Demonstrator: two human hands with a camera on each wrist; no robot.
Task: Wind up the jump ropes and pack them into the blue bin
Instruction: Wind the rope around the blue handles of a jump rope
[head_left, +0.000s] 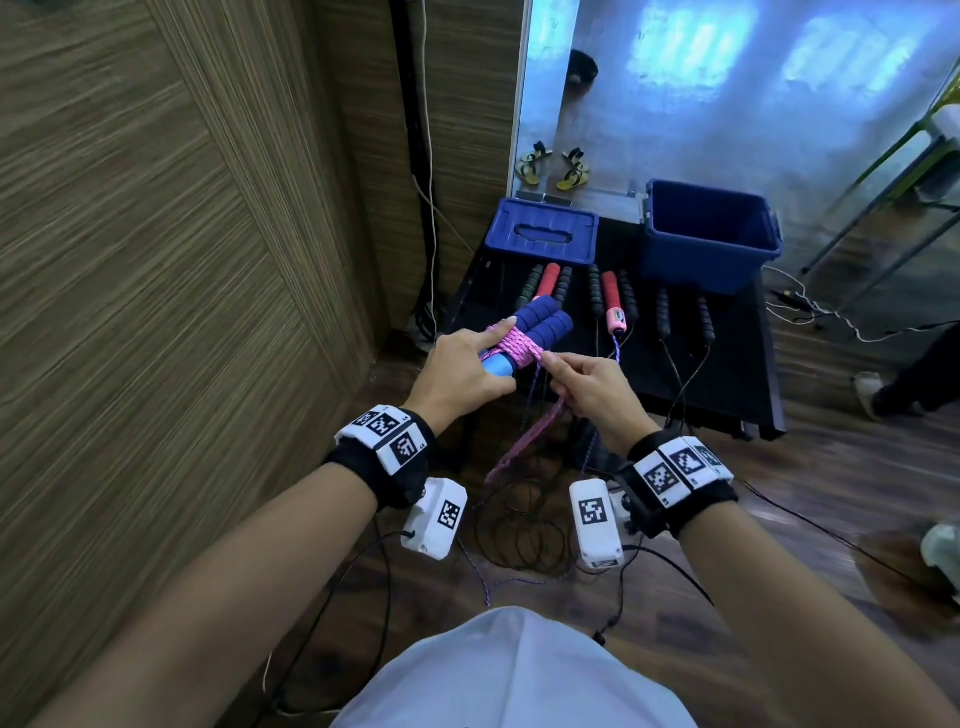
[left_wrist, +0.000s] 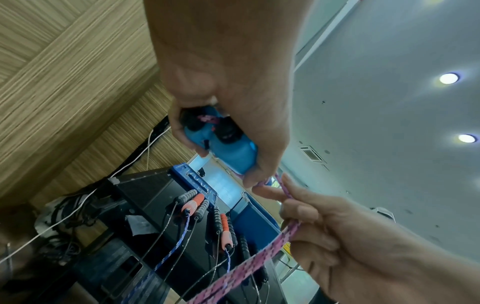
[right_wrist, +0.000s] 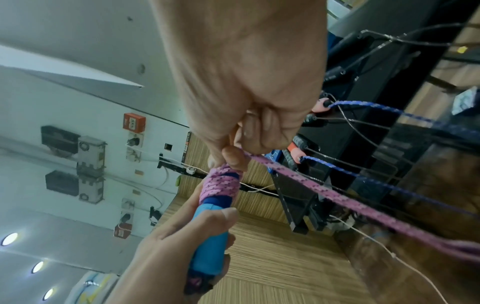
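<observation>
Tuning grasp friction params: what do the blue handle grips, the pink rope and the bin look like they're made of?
Handle grips: likely foam, matte dark blue, ribbed and soft-looking; lighter blue ends look like smooth plastic. Pink rope: braided fabric cord with a speckled weave, matte. Blue bin: moulded hard plastic with a slight sheen.

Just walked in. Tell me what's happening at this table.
A person is winding a pink braided jump rope around its pair of blue foam handles. The left hand grips the handles together, and the right hand pinches the loose rope tail beside the coil. Several wraps are on; a length of rope hangs toward the floor. More red and black-handled ropes lie unwound on the black table. The open blue plastic bin looks empty, its lid beside it.
</observation>
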